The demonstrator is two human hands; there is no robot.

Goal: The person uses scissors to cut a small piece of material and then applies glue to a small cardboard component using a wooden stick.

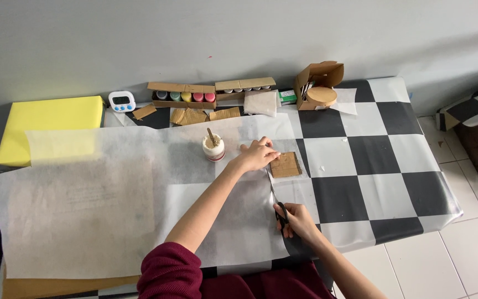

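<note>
- White translucent paper (112, 205) covers most of the checkered worktop (394, 160), from its 9 o'clock edge to about the middle.
- Right hand (297, 221) sits at 6 o'clock, fingers closed through the handles of black scissors (281, 213), whose blades lie along the paper's right edge; how far the blades are parted cannot be told.
- Left hand (258, 155) lies near the centre, palm down, fingers spread flat and gripping nothing, pressing the paper; its fingertips touch the left edge of a cardboard square (286, 164).
- Cardboard square lies flat just at 3 o'clock of the left hand, on the paper's corner.
- Small white jar (213, 148) with a stick standing in it is just at 9 o'clock of the left hand.
- Along the 12 o'clock edge: a white timer (121, 101), a cardboard tray of paint pots (183, 96), torn cardboard scraps (200, 115), and an open cardboard box (319, 83).
- Yellow sheet (48, 124) lies at 10 o'clock, partly under the paper.
</note>
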